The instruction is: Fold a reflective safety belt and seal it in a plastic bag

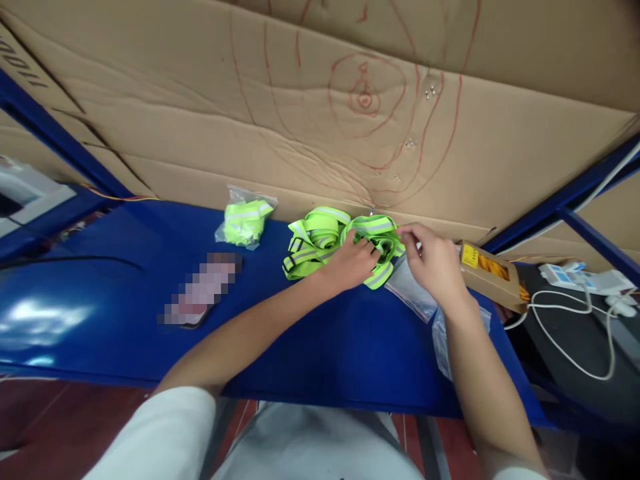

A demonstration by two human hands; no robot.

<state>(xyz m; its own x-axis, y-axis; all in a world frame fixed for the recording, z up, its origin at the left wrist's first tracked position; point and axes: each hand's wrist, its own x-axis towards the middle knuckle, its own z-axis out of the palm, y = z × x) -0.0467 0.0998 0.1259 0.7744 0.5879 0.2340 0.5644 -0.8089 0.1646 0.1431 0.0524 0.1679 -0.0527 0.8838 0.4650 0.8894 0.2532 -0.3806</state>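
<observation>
Bright green reflective straps [324, 230] with silver stripes and black buckles lie coiled in a heap at the back of the blue table. My left hand [353, 260] is closed on the right-hand coil, its fingers curled into the folds. At that coil's right edge, my right hand [434, 261] has thumb and forefinger pinched on a bit of the strap. Under and beside my right hand rest clear plastic bags [411, 288]. Another green strap, packed in a clear bag [245, 220], sits to the left of the heap.
A phone [204, 290], partly blurred out, lies left on the blue table [310, 353]. A cardboard box [493, 277] with orange contents stands at the right, near white cables and a power strip [585, 279]. A cardboard panel [190, 113] with red drawn lines rises behind.
</observation>
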